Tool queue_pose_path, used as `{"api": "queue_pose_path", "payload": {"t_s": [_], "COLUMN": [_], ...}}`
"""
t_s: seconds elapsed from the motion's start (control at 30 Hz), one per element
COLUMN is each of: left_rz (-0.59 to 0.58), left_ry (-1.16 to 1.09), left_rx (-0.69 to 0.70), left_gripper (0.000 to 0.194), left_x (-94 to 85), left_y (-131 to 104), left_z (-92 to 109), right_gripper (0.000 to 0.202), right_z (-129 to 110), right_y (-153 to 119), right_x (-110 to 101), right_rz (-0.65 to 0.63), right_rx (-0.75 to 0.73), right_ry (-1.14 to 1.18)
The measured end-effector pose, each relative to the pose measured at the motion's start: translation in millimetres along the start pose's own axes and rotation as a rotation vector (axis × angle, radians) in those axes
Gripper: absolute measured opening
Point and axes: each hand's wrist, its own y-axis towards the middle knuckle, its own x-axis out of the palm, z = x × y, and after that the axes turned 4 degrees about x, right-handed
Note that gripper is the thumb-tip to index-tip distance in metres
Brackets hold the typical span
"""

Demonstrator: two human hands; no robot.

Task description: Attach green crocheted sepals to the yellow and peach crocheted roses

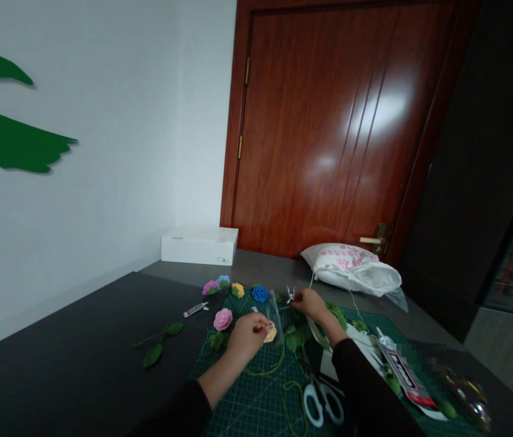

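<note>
"What does the left hand point(248, 334) have there?"

"A peach flower point(269, 332), low over the mat. Thumb and fingers are closed on its edge in a light pinch, I'd guess so the petals don't get squashed."

"And the right hand point(309, 303)?"

"Reaching a bit farther out, fingertips drawn together on a small silvery tool point(291, 295). Its prongs point away from the palm, which probably leaves them free. From here I can't tell exactly what it is."

"Between the two there's a clear strip point(275, 315)."

"Yes, and the pink flower point(223, 319) sits just left of the left hand. The blue flower point(260, 294) and yellow flower point(238, 290) are beyond the hands, near the mat's far edge, perhaps to spare the middle."

"Why are the scissors point(317, 383) that way round?"

"Their handles face the person, so they look easy to grab. They're on the green mat point(233, 413), which likely shields the table point(78, 358)."

"The small tube point(196, 309) is off to the left."

"Beside the mat, near the flowers; a leafy stem point(152, 356) lies on the bare table, nearer the person. The white box point(198, 247) and white bag point(347, 264) are right at the back, out of the way, I suppose."
</note>
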Motion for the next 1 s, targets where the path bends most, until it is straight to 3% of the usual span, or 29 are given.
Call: {"api": "queue_pose_path", "payload": {"t_s": [0.23,0.37,0.53,0.77,1.0], "left_rz": [-0.017,-0.016,-0.028,0.008,-0.117], "left_ry": [-0.091,-0.150,-0.229,-0.276,-0.253], "left_rx": [-0.018,-0.028,-0.032,0.047,0.143], "left_gripper": [0.017,0.025,0.033,0.043,0.031], "left_x": [3.2,1.7,-3.7,-17.6,2.3], "left_y": [0,-3,-8,8,32], "left_z": [1,12,37,78,105], "right_gripper": [0.034,0.030,0.041,0.047,0.049], "right_z": [10,2,-13,-39,-58], "right_y": [-5,-20,-54,-85,-86], "right_x": [-17,-27,-37,-29,-36], "right_rz": [0.391,0.468,0.394,0.165,0.065], "right_rx": [-0.002,-0.008,-0.083,-0.131,-0.245], "right_ry": [0.646,1.034,1.312,1.293,1.229]}}
